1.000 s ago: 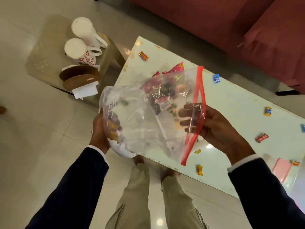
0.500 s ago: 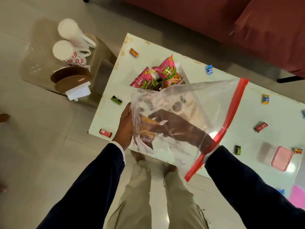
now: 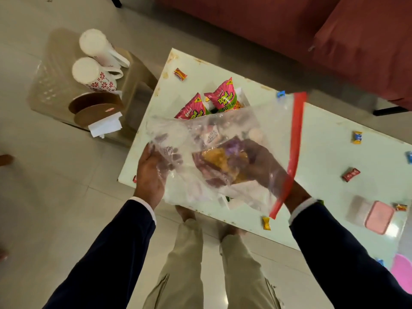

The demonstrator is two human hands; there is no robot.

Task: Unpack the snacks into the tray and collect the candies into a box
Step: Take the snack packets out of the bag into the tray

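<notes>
A clear zip bag [image 3: 267, 130] with a red closure strip hangs over the near left part of the pale table [image 3: 330, 152]. My left hand [image 3: 149, 175] grips the bag's closed end from outside. My right hand [image 3: 260, 166] is deep inside the bag, its fingers curled round an orange and purple snack packet [image 3: 223, 161]. Behind the bag, two pink snack packets [image 3: 223, 97] stand in a tray [image 3: 243, 97], mostly hidden. Wrapped candies lie scattered: a red one [image 3: 180, 74], a yellow-blue one [image 3: 357, 137], a dark red one [image 3: 351, 174], a yellow one [image 3: 266, 223]. A box with a pink lid [image 3: 379, 219] sits at the right.
A low side table on the left holds two white mugs [image 3: 93, 72] and a brown napkin holder [image 3: 95, 110]. A red sofa [image 3: 289, 30] runs behind the table. My legs stand at the table's near edge. A pink object [image 3: 403, 270] shows at the lower right.
My right hand went from the bag's opening down into the bag and now holds a packet. The bag dropped lower, uncovering the pink packets in the tray.
</notes>
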